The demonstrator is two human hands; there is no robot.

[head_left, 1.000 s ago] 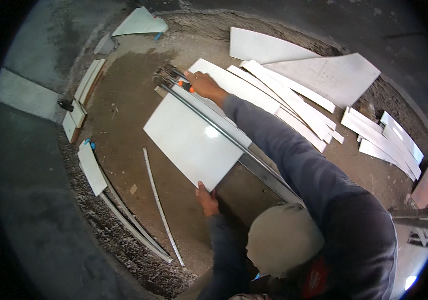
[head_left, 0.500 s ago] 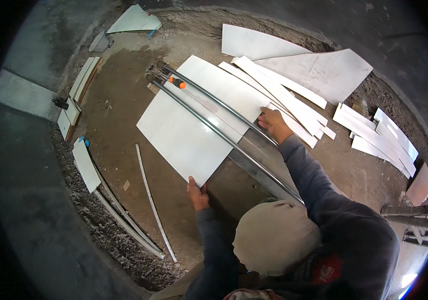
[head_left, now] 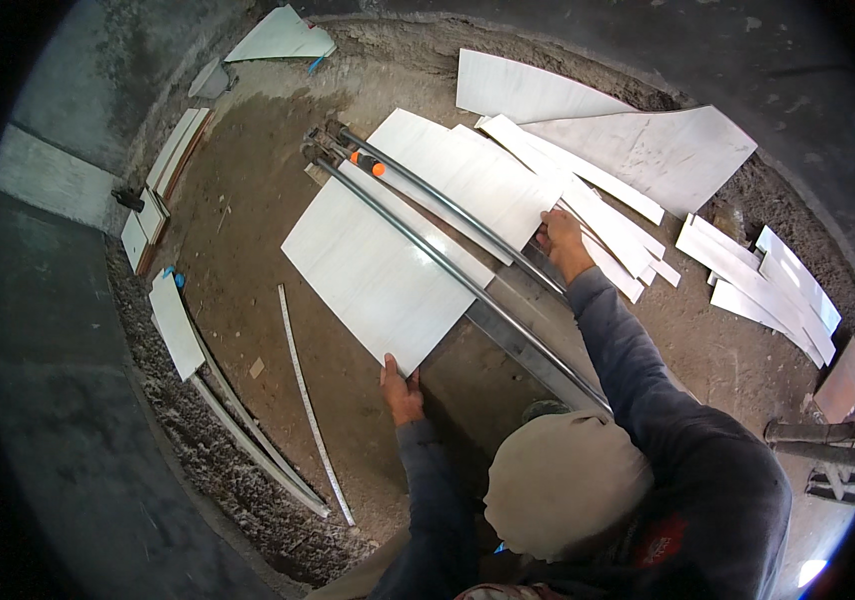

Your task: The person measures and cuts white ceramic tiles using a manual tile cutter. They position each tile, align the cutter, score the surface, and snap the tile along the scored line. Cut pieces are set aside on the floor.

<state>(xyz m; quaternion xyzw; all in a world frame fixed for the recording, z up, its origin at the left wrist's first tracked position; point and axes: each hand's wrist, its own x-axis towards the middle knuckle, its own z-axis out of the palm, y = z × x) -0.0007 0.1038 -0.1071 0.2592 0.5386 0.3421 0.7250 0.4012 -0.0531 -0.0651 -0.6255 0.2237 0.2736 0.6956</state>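
Two white tile pieces lie on a manual tile cutter (head_left: 538, 347) with two long metal rails, a narrow gap between them. My left hand (head_left: 403, 394) grips the near corner of the larger left piece (head_left: 358, 265), thumb and fingers pinching its edge. At the near right corner of the right piece (head_left: 518, 190), my right hand (head_left: 566, 246) has its fingers closed on the edge. The rails pass over both pieces. At the cutter's far end sits an orange-and-black part (head_left: 373, 166).
White tile strips (head_left: 588, 200) lie heaped on the right, beside a large offcut (head_left: 658, 145). More strips (head_left: 758, 275) rest farther right. A white measuring strip (head_left: 300, 380) lies left of the cutter. Dark walls curve round the dirt floor (head_left: 238, 250). A beige cap (head_left: 568, 485) covers the lower middle.
The right tile piece has shifted right and away from the left one with my right hand, widening the gap between them. My left hand stays at its corner.
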